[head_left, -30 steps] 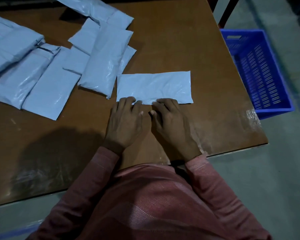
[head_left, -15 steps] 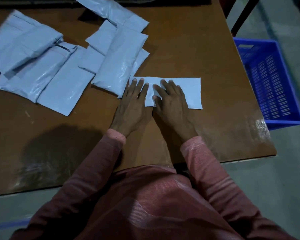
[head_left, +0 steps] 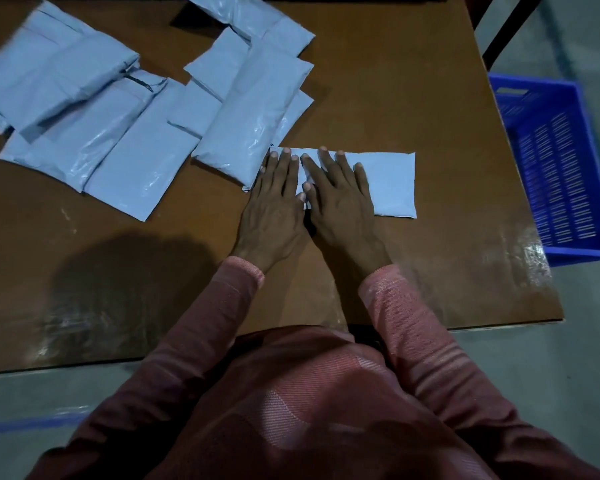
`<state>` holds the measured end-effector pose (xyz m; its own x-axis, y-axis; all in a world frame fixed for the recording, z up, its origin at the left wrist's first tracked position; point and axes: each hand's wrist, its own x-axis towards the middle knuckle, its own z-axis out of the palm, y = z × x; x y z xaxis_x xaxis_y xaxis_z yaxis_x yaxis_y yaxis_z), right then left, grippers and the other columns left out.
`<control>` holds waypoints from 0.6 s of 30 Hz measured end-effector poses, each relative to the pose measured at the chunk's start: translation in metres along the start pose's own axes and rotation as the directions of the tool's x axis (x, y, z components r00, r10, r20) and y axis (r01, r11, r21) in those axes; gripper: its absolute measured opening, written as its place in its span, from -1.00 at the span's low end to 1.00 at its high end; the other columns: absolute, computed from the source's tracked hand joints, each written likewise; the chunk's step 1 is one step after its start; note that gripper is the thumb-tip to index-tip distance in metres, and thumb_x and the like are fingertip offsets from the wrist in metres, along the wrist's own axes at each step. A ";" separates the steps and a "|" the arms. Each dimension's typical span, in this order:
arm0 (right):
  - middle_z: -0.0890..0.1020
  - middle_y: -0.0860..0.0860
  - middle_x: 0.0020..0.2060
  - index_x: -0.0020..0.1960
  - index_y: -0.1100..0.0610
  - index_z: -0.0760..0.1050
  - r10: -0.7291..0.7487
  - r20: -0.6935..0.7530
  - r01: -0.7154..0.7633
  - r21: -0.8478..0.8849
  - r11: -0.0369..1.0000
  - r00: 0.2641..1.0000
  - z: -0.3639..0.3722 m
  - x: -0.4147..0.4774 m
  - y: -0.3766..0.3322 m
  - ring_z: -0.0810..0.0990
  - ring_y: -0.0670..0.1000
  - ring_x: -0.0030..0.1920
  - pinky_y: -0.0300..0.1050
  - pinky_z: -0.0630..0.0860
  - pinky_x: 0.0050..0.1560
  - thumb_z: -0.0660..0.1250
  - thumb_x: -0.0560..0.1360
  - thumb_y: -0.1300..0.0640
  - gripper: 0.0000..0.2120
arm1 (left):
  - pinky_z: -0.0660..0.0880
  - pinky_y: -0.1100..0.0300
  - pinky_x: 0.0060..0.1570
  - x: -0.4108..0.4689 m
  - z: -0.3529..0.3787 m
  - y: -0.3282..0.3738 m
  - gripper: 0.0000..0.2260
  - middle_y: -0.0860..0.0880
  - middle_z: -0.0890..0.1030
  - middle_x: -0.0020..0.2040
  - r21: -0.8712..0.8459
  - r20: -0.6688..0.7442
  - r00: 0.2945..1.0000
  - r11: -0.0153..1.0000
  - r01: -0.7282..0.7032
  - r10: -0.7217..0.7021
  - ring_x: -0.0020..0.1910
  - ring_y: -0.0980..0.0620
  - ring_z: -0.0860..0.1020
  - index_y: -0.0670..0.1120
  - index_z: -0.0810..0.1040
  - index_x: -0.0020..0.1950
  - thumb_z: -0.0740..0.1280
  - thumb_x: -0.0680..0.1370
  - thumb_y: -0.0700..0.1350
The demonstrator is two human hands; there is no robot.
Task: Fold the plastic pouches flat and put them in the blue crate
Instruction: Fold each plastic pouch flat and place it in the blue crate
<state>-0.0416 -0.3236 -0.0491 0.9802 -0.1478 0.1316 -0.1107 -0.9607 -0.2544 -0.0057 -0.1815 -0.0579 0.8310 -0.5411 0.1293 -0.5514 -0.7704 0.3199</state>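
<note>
Brown tabletop [head_left: 395, 81] fills my view, dim, with glare near its front edge. Both hands lie flat with straight fingers on the folded pouch [head_left: 392, 181], gripping nothing. My left hand [head_left: 274, 209] hides its left end and my right hand [head_left: 340, 206] its middle. Other pouches [head_left: 118, 133] overlap at upper left, cut off by the frame. The blue crate [head_left: 534, 86] sits on the floor beside the table's right edge, partly cropped.

Dim and bluish, with low contrast. Patchy glare on the brown table [head_left: 395, 81] near its front and right edges; broad soft shadow at front left. Slightly soft throughout, bowed toward the edges, smeared at the blue crate [head_left: 551, 168].
</note>
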 end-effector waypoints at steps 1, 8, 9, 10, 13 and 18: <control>0.16 0.01 0.62 0.61 -0.07 0.17 0.000 0.006 0.000 -0.014 1.000 1.000 0.002 -0.002 0.001 0.05 0.06 0.63 0.14 0.00 0.60 -0.03 0.72 -0.07 -0.53 | 0.00 -0.03 0.64 -0.001 0.001 -0.001 -0.45 -0.20 0.03 0.68 0.001 -0.001 1.000 1.000 0.001 -0.001 0.67 -0.13 -0.03 -0.22 0.02 0.67 -0.08 0.72 0.02; 0.17 0.02 0.62 0.60 -0.09 0.22 -0.070 0.004 0.070 0.041 0.997 0.998 -0.008 -0.005 0.005 0.02 0.08 0.63 0.12 -0.05 0.61 0.03 0.72 -0.07 -0.55 | 0.07 -0.03 0.63 -0.015 -0.006 -0.004 -0.46 -0.18 0.05 0.68 -0.062 -0.023 1.000 0.998 0.013 -0.014 0.67 -0.10 0.01 -0.22 0.06 0.67 -0.06 0.72 -0.01; 0.18 0.02 0.62 0.59 -0.09 0.23 -0.082 -0.002 0.082 0.043 0.996 0.997 -0.009 -0.011 0.004 0.03 0.08 0.63 0.12 -0.04 0.61 0.04 0.72 -0.06 -0.56 | 0.08 -0.06 0.62 -0.021 -0.007 -0.006 -0.45 -0.19 0.06 0.67 -0.067 -0.023 1.000 0.998 0.003 -0.005 0.67 -0.12 0.02 -0.22 0.07 0.66 -0.08 0.70 -0.02; 0.18 0.01 0.62 0.59 -0.10 0.24 -0.085 0.001 0.084 0.039 0.996 0.996 -0.008 -0.018 0.003 0.02 0.07 0.63 0.12 -0.03 0.61 0.04 0.72 -0.05 -0.56 | 0.09 -0.08 0.62 -0.027 -0.007 -0.007 -0.46 -0.20 0.07 0.67 -0.073 -0.016 1.000 0.997 -0.005 0.004 0.66 -0.14 0.04 -0.22 0.09 0.66 -0.08 0.70 -0.04; 0.15 -0.02 0.62 0.61 -0.10 0.18 -0.084 0.019 0.084 -0.002 0.996 0.996 -0.004 -0.033 0.003 -0.03 0.04 0.64 0.13 -0.04 0.61 0.00 0.73 -0.07 -0.55 | 0.12 -0.12 0.60 -0.040 -0.003 -0.012 -0.49 -0.21 0.10 0.66 -0.073 0.027 0.999 0.997 -0.037 0.039 0.66 -0.16 0.05 -0.23 0.14 0.64 -0.04 0.70 -0.08; 0.48 0.01 0.46 0.36 0.02 0.56 -0.034 -0.162 0.054 0.116 0.992 0.986 -0.023 -0.031 0.001 0.34 0.07 0.52 0.13 0.22 0.51 0.14 0.70 -0.02 -0.66 | 0.18 -0.15 0.58 -0.035 -0.017 -0.007 -0.55 -0.23 0.25 0.61 -0.067 -0.032 0.997 0.995 -0.077 0.075 0.62 -0.21 0.18 -0.22 0.31 0.58 0.08 0.70 -0.11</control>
<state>-0.0758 -0.3253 -0.0311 0.9438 -0.1509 0.2942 -0.0382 -0.9336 -0.3564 -0.0293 -0.1515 -0.0492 0.7895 -0.5858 0.1831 -0.6073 -0.7022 0.3716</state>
